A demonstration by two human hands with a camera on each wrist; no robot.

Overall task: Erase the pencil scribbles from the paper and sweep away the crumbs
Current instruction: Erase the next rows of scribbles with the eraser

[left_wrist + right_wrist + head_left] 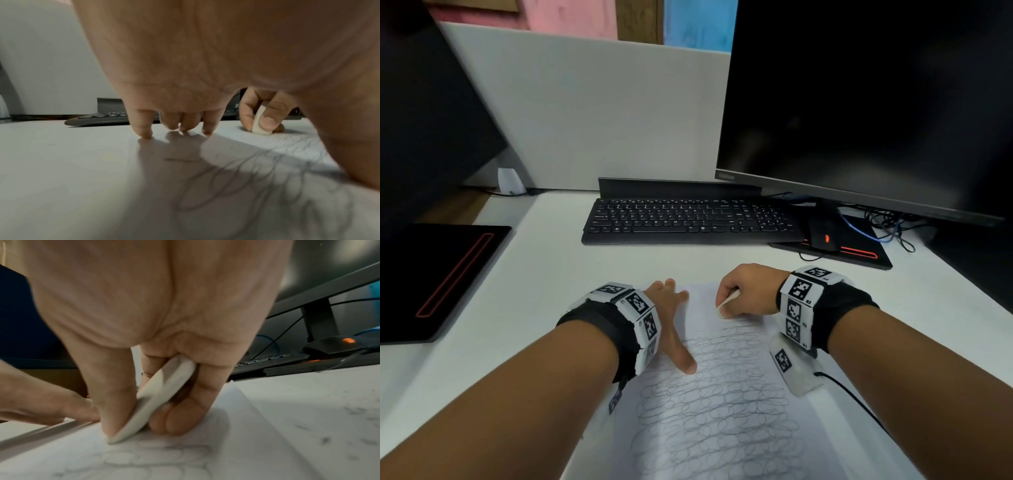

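**A:** So, where do we stand?

**B:** From the head view I see the paper [722,411] lying on the worktop [551,274] between my arms, and nearly all of it is covered in pencil scribbles [715,394]. Only the far strip looks pale. My left hand [671,308] lies spread flat along the sheet's left edge, pinning it. My right hand [746,291] pinches the eraser [726,303], tip down at the top of the loops.

**A:** And the left wrist?

**B:** There my fingertips [147,135] press down, straight and fanned out, holding nothing. Dark loops run right under the palm, untouched.

**A:** Right wrist?

**B:** The thumb and fingers clamp the flat white eraser, its corner touching the sheet. The loops just below it look faint, half rubbed. Dark specks [324,440] lie on the worktop to the right; I take them for crumbs.

**A:** Your verdict?

**B:** Barely begun, I judge. Most of the erasing is left, and the sweeping is not yet done.
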